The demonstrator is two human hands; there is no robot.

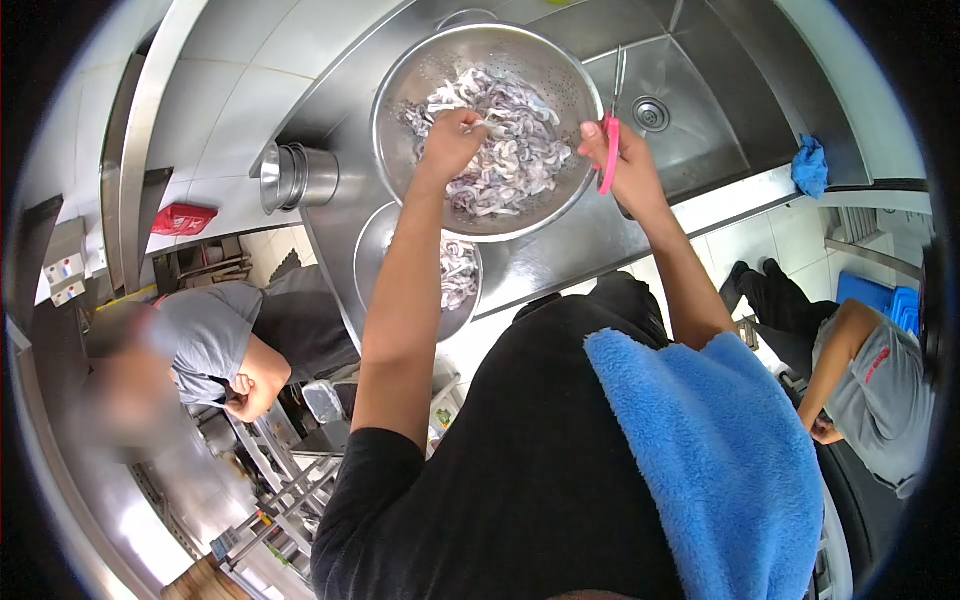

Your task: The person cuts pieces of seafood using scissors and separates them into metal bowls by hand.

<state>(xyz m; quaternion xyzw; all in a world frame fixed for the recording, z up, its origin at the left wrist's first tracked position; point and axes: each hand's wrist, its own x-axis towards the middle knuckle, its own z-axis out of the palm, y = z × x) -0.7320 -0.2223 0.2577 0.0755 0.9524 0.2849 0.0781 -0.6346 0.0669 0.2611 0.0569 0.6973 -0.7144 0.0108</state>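
A big perforated colander holds a heap of pale, purplish squid pieces. Over its left part is my left hand, fingers pinched on a whitish squid piece. My right hand, at the colander's right rim, grips scissors with pink handles, their metal blades pointing away from me over the sink side. Partly under my left forearm, a smaller metal bowl contains more squid pieces.
To the right is a steel sink with a drain; a blue cloth lies on its edge. Metal pots stand left on the counter. One person is at left, another at right. A blue towel hangs on my shoulder.
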